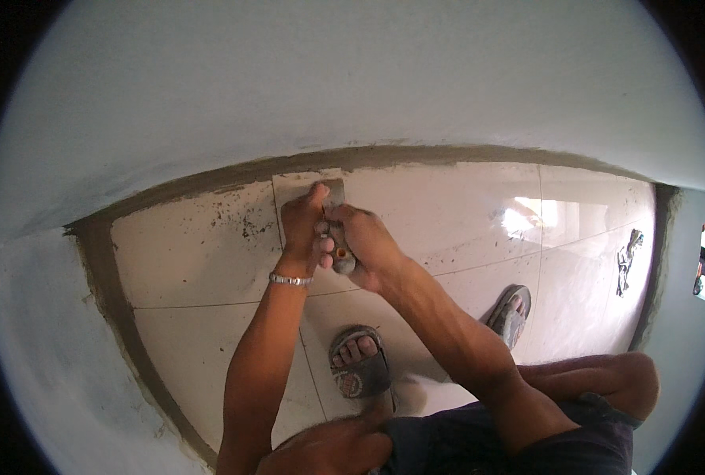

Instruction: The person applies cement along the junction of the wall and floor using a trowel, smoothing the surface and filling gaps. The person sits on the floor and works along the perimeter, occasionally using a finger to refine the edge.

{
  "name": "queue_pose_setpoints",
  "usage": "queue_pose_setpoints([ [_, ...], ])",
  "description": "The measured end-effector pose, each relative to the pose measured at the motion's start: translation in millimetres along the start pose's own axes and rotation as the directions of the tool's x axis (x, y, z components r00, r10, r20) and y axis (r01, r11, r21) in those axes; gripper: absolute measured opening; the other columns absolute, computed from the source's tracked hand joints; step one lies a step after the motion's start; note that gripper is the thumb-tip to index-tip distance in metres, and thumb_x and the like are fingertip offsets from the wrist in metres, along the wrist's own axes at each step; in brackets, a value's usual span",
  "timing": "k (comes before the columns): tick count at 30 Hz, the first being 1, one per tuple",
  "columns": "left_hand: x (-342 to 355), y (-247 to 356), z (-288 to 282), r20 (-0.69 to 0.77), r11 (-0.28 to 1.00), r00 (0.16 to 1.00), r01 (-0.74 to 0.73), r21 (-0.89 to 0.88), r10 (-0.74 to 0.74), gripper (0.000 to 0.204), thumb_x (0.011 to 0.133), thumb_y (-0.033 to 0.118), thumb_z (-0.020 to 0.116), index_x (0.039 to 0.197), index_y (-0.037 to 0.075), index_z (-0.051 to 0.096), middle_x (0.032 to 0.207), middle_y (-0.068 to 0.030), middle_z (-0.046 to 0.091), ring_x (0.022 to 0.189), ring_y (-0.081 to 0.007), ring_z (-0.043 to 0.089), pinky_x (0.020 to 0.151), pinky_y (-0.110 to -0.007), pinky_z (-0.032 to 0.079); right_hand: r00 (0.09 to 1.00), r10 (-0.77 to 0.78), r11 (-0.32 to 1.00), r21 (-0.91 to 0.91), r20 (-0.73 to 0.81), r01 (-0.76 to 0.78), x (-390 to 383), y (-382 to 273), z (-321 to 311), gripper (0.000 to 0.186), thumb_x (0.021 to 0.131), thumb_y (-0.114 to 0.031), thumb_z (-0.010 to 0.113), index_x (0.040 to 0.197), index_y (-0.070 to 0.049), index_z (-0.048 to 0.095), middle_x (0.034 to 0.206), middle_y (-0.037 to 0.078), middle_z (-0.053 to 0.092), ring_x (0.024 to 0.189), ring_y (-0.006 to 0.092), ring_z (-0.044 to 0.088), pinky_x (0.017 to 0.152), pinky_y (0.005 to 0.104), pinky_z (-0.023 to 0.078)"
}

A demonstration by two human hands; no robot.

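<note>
Both hands are closed on a trowel (pixel 336 226), left hand (pixel 301 226) at the blade, right hand (pixel 364 245) on the handle; mortar (pixel 233 182) is being smoothed; steady pressure seems needed next.

pale glossy floor tiles (pixel 194 261) speckled with mortar, a grey mortar strip (pixel 447 154) below the wall (pixel 328 71), perhaps a rag (pixel 628 261).

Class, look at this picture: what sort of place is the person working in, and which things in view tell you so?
Probably a room being tiled or finished. Glossy pale floor tiles meet a plain wall along a strip of grey mortar, and both the left hand and right hand hold a trowel there.
</note>
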State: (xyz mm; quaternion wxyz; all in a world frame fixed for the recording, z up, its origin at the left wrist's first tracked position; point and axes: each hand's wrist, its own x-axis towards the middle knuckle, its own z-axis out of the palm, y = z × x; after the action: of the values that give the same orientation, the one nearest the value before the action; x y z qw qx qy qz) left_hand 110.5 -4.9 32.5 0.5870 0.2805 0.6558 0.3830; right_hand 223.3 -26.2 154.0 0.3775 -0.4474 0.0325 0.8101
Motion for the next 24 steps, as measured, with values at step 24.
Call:
queue_pose_setpoints([
  [24,-7,49,-8,-0.014,0.978,0.986,0.166,-0.126,-0.169,0.028,0.088,0.029,0.07,0.072,0.007,0.066,0.061,-0.0024,0.059,0.049,-0.0131,0.051,0.044,-0.032,0.041,0.999,-0.017,0.998,0.069,0.042,0.014,20,0,16,0.013,0.105,-0.012,0.04,0.103,-0.002,0.048,0.083,0.006,0.052,0.064,0.0157,0.051,0.055,0.0317,0.046],
])
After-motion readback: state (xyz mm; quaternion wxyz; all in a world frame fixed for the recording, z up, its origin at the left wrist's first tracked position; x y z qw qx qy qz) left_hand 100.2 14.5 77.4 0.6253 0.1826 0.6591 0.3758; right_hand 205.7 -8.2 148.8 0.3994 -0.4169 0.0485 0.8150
